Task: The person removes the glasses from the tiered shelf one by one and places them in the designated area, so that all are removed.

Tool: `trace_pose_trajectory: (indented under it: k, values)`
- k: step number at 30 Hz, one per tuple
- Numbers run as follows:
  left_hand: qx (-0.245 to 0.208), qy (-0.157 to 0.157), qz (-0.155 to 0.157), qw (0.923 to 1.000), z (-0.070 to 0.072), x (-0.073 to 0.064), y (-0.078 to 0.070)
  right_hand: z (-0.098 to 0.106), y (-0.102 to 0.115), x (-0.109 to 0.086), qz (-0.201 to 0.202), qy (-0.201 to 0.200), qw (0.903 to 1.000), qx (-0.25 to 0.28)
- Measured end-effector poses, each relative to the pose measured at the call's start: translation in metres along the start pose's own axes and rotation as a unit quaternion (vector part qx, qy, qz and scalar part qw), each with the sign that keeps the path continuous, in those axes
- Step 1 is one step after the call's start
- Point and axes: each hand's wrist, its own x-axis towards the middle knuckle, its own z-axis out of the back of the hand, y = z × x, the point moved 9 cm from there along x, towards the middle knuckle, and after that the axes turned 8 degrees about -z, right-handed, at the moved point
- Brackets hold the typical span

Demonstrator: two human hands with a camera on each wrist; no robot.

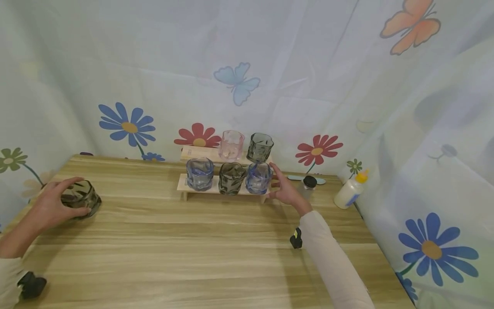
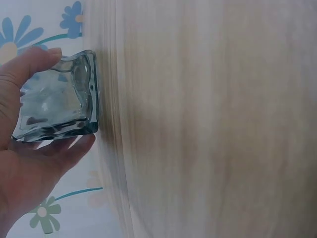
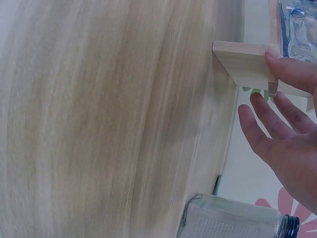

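At the table's left side my left hand holds a smoky grey glass, thumb on one side and fingers on the other. The left wrist view shows this tumbler with its thick base close to the tabletop. My right hand is at the right end of a two-step wooden rack, beside a blue glass. In the right wrist view its thumb lies at the rack's end and the fingers are spread apart. A dark grey glass and another blue glass share the lower step.
The upper step carries a pink glass and a grey glass. Right of the rack stand a black-capped jar and a yellow-tipped bottle. A flowered curtain surrounds the wooden table.
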Motion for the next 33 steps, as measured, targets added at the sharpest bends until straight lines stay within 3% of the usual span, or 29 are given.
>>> trace_pose_trajectory:
  k: [5, 9, 15, 19, 23, 33]
  values:
    - [-0.014, -0.001, 0.009, 0.9999, 0.001, -0.003, -0.001, -0.001, -0.001, -0.001, -0.005, -0.001, 1.0, -0.002]
    - [-0.002, -0.018, 0.001, 0.9998, 0.011, -0.001, -0.006, -0.001, -0.002, -0.001, -0.003, 0.0, 1.0, -0.001]
    - [0.045, -0.073, -0.031, 0.9959, 0.034, 0.012, -0.029, -0.001, -0.003, 0.001, 0.001, 0.0, 1.0, 0.003]
    - [0.035, -0.093, -0.037, 0.9944, 0.041, 0.025, -0.048, -0.001, -0.003, 0.001, 0.005, 0.001, 1.0, 0.006]
    - [-0.001, -0.085, -0.044, 0.9954, 0.037, 0.04, -0.068, -0.001, -0.002, -0.001, 0.004, -0.002, 1.0, -0.001]
    - [-0.059, -0.073, -0.107, 0.9899, 0.019, 0.084, -0.122, 0.0, 0.001, -0.001, 0.007, -0.006, 0.9999, -0.006]
